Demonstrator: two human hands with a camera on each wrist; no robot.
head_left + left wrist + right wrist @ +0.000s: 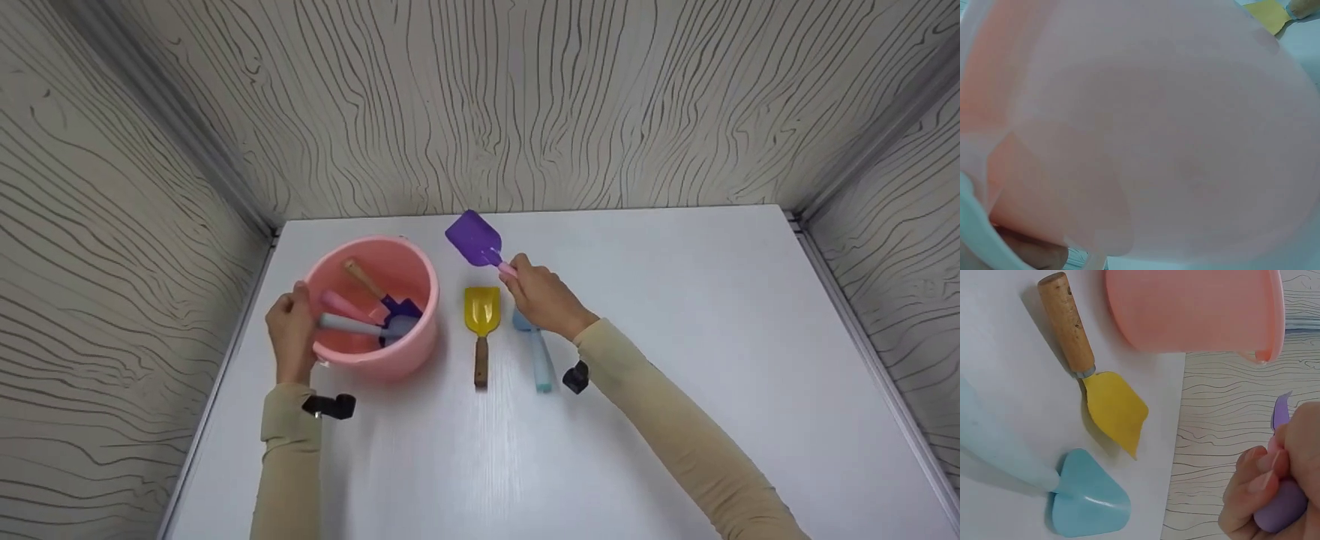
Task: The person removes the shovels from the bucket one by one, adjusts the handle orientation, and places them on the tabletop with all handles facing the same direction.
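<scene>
My right hand (545,294) grips the pink handle of a purple toy shovel (474,238), lifted over the table, its blade toward the bucket side. In the right wrist view, curled fingers (1264,478) wrap that handle. My left hand (291,330) holds the rim of a pink bucket (397,360) at its left side. Inside the bucket lie a shovel with a wooden handle (364,279), a pink handle (349,306) and a grey-blue shovel (352,325). A yellow shovel (482,309) with a wooden handle and a light blue shovel (541,364) lie on the table.
The white table (675,285) stands against a wood-grain back panel (525,105), with side panels (90,262) left and right. Black wrist camera mounts (330,406) sit on both sleeves. The bucket's white handle (982,230) shows in the left wrist view.
</scene>
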